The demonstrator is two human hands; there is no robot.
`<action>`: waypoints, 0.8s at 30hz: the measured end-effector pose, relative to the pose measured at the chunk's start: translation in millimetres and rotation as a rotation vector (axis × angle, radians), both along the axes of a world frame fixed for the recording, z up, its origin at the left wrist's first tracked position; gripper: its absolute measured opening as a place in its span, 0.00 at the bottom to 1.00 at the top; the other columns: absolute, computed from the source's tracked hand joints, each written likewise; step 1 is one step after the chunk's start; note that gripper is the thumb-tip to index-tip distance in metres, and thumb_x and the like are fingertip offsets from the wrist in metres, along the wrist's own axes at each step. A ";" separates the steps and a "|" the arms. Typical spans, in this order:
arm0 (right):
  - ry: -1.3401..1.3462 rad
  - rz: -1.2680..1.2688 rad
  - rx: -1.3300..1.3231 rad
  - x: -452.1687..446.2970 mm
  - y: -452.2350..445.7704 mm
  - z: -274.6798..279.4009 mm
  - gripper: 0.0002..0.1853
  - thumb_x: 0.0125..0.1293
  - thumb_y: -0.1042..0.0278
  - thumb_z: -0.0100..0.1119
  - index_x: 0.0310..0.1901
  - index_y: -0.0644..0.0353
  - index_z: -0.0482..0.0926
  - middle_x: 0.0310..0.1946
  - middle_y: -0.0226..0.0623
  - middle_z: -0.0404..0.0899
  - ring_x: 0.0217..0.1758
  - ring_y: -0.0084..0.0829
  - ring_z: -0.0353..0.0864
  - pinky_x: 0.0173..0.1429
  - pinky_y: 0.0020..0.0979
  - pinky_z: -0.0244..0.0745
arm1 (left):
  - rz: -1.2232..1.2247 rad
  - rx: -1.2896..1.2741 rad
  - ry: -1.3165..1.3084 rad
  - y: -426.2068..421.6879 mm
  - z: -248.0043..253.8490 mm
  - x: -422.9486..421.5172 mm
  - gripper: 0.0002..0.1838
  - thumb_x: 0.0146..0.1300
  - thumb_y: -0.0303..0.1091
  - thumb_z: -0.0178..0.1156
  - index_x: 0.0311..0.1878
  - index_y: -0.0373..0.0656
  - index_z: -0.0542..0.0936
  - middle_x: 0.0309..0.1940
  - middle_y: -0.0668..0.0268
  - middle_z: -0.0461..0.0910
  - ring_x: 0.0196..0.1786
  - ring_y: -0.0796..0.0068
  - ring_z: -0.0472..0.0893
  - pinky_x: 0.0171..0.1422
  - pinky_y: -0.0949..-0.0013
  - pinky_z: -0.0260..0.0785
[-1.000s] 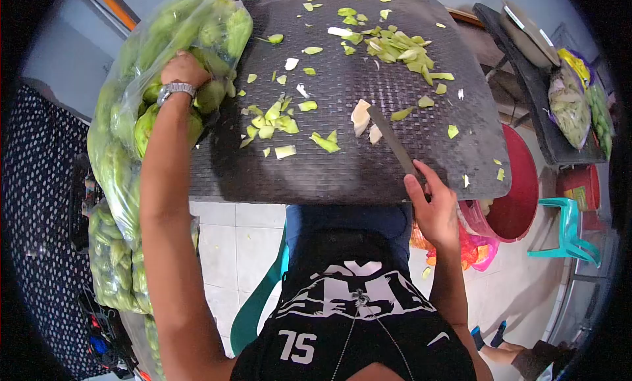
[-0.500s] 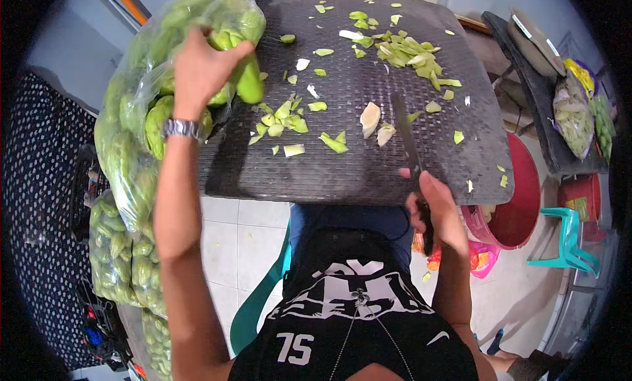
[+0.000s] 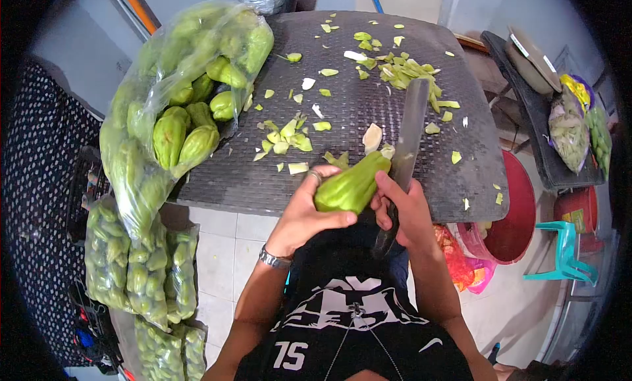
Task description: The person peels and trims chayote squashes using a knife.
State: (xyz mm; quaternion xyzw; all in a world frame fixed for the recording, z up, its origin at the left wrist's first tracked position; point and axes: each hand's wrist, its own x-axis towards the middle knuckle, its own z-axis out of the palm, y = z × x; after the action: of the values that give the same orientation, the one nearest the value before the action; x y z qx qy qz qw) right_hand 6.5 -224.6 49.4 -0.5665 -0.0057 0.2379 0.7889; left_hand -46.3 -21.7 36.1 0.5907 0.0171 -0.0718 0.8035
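Note:
A pale green chayote rests in my left hand, whose fingers and thumb wrap its lower end just past the table's near edge. My right hand grips the dark handle of a large knife, with the blade pointing up and away over the table. The right thumb is close to the chayote's upper side; whether it touches is hard to tell. Left of my hands, a big clear plastic bag lies torn, and several whole chayotes show through its opening.
Green peelings and pale scraps are scattered over the dark woven-pattern table. Filled bags of chayotes stand at lower left. At right are a red tub, a teal stool and a side table holding bagged vegetables.
My left hand has moved from the bag to in front of my body, bringing a chayote with it. My right hand and the knife have shifted left, next to the chayote.

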 end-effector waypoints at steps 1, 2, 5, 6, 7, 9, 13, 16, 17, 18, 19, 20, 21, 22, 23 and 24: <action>-0.016 0.016 -0.014 -1.5 -0.5 0.9 0.16 0.76 0.57 0.65 0.46 0.65 0.80 0.25 0.36 0.80 0.13 0.17 0.67 0.17 0.23 0.58 | -0.058 0.044 0.022 -1.9 0.1 -2.6 0.43 0.48 0.31 0.86 0.65 0.39 0.71 0.58 0.63 0.79 0.60 0.75 0.79 0.66 0.69 0.72; -0.055 0.058 -0.075 -2.7 -1.1 4.1 0.17 0.76 0.57 0.66 0.49 0.66 0.81 0.26 0.36 0.81 0.15 0.19 0.69 0.19 0.24 0.61 | -0.082 0.194 -0.044 -3.0 -2.3 -2.8 0.42 0.47 0.33 0.87 0.63 0.38 0.73 0.54 0.66 0.81 0.58 0.77 0.80 0.63 0.69 0.74; -0.246 0.135 -0.287 -8.5 -2.5 15.7 0.21 0.74 0.58 0.67 0.58 0.65 0.80 0.29 0.36 0.83 0.21 0.24 0.77 0.26 0.28 0.72 | -0.050 0.210 -0.073 -13.9 -5.4 -4.2 0.42 0.46 0.35 0.87 0.62 0.38 0.73 0.52 0.64 0.83 0.55 0.77 0.81 0.62 0.68 0.75; -0.363 0.128 -0.375 -11.3 -1.7 17.8 0.23 0.73 0.59 0.68 0.63 0.63 0.79 0.30 0.36 0.84 0.25 0.25 0.80 0.29 0.31 0.76 | 0.028 0.381 -0.128 -17.0 -2.1 -5.3 0.41 0.46 0.36 0.87 0.61 0.40 0.73 0.51 0.64 0.84 0.53 0.77 0.81 0.62 0.68 0.75; -0.459 0.144 -0.447 -13.7 -3.8 24.9 0.27 0.72 0.58 0.69 0.67 0.61 0.77 0.31 0.38 0.84 0.28 0.28 0.82 0.33 0.33 0.78 | 0.045 0.393 -0.151 -17.9 0.4 -6.6 0.41 0.45 0.36 0.86 0.61 0.40 0.74 0.51 0.63 0.84 0.53 0.76 0.82 0.62 0.67 0.75; -0.629 0.189 -0.574 -19.3 -12.1 47.9 0.35 0.69 0.53 0.71 0.74 0.56 0.71 0.35 0.41 0.86 0.35 0.35 0.87 0.41 0.38 0.82 | 0.080 0.417 -0.195 -16.4 3.2 -9.0 0.39 0.42 0.38 0.86 0.59 0.41 0.77 0.52 0.62 0.84 0.53 0.73 0.83 0.62 0.66 0.75; -1.068 0.218 -0.742 -17.8 -31.2 54.4 0.49 0.62 0.37 0.70 0.81 0.50 0.63 0.37 0.47 0.85 0.37 0.49 0.88 0.42 0.46 0.83 | 0.064 0.724 -0.562 2.9 5.2 -6.8 0.37 0.38 0.40 0.84 0.54 0.40 0.81 0.48 0.61 0.84 0.51 0.65 0.85 0.57 0.62 0.77; -1.135 0.253 -0.879 -23.3 -42.0 59.1 0.54 0.59 0.29 0.67 0.82 0.47 0.60 0.33 0.46 0.82 0.35 0.54 0.86 0.39 0.48 0.82 | 0.058 0.692 -0.541 3.8 -1.9 -7.9 0.38 0.38 0.46 0.84 0.53 0.40 0.81 0.41 0.60 0.83 0.46 0.62 0.85 0.50 0.60 0.77; -1.138 0.271 -0.914 -25.6 -44.6 60.4 0.55 0.59 0.27 0.66 0.82 0.46 0.59 0.32 0.45 0.81 0.34 0.54 0.86 0.38 0.48 0.81 | 0.040 0.686 -0.518 3.8 -3.0 -8.0 0.39 0.38 0.49 0.84 0.53 0.40 0.80 0.41 0.60 0.83 0.45 0.61 0.85 0.50 0.60 0.77; -1.153 0.287 -0.928 -27.0 -46.4 60.8 0.54 0.60 0.28 0.65 0.83 0.46 0.59 0.30 0.44 0.80 0.33 0.52 0.85 0.37 0.48 0.81 | 0.025 0.681 -0.493 4.4 -3.3 -6.8 0.40 0.39 0.51 0.83 0.53 0.40 0.80 0.41 0.60 0.83 0.45 0.61 0.86 0.49 0.60 0.77; -1.164 0.297 -0.935 -27.3 -46.9 60.0 0.54 0.60 0.28 0.65 0.83 0.46 0.59 0.29 0.43 0.79 0.32 0.51 0.85 0.36 0.48 0.81 | 0.012 0.677 -0.471 5.0 -3.4 -5.4 0.40 0.39 0.54 0.83 0.53 0.41 0.79 0.41 0.61 0.83 0.44 0.60 0.86 0.49 0.60 0.77; -1.174 0.307 -0.942 -27.6 -47.5 59.2 0.54 0.60 0.28 0.65 0.83 0.46 0.58 0.28 0.42 0.78 0.31 0.50 0.85 0.36 0.47 0.80 | 0.006 0.670 -0.475 5.4 -4.4 -5.0 0.41 0.39 0.56 0.83 0.53 0.41 0.79 0.41 0.61 0.83 0.43 0.60 0.86 0.48 0.60 0.77; -1.174 0.311 -0.943 -28.3 -47.8 55.6 0.54 0.60 0.27 0.65 0.83 0.46 0.58 0.27 0.42 0.78 0.30 0.50 0.85 0.35 0.47 0.80 | -0.002 0.663 -0.477 5.4 -5.9 -5.7 0.41 0.39 0.58 0.82 0.53 0.41 0.79 0.40 0.61 0.83 0.42 0.60 0.86 0.48 0.60 0.76; -1.166 0.325 -0.949 -29.6 -48.4 54.4 0.54 0.60 0.27 0.65 0.83 0.46 0.58 0.27 0.42 0.78 0.30 0.50 0.85 0.35 0.47 0.80 | -0.013 0.655 -0.477 5.4 -7.2 -6.7 0.42 0.40 0.60 0.82 0.53 0.42 0.78 0.40 0.61 0.83 0.42 0.60 0.86 0.47 0.60 0.76; -1.159 0.338 -0.955 -31.0 -49.0 53.2 0.54 0.61 0.27 0.65 0.83 0.46 0.58 0.27 0.42 0.78 0.30 0.50 0.85 0.35 0.47 0.80 | -0.025 0.660 -0.507 6.0 -7.6 -6.5 0.42 0.39 0.60 0.82 0.53 0.42 0.79 0.40 0.60 0.83 0.42 0.59 0.86 0.47 0.60 0.76; -1.149 0.361 -0.965 -30.8 -49.3 54.2 0.54 0.61 0.28 0.65 0.83 0.46 0.58 0.28 0.43 0.79 0.31 0.50 0.85 0.36 0.47 0.80 | -0.036 0.666 -0.537 7.1 -7.5 -5.1 0.42 0.39 0.60 0.83 0.52 0.42 0.79 0.39 0.60 0.83 0.42 0.59 0.86 0.47 0.60 0.76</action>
State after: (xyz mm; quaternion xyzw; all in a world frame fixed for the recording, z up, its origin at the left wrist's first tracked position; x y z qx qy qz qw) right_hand -24.3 -273.9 103.6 -0.8727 -0.4023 0.0078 0.2767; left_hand -51.4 -14.6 28.6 0.8159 -0.1809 0.0800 0.5434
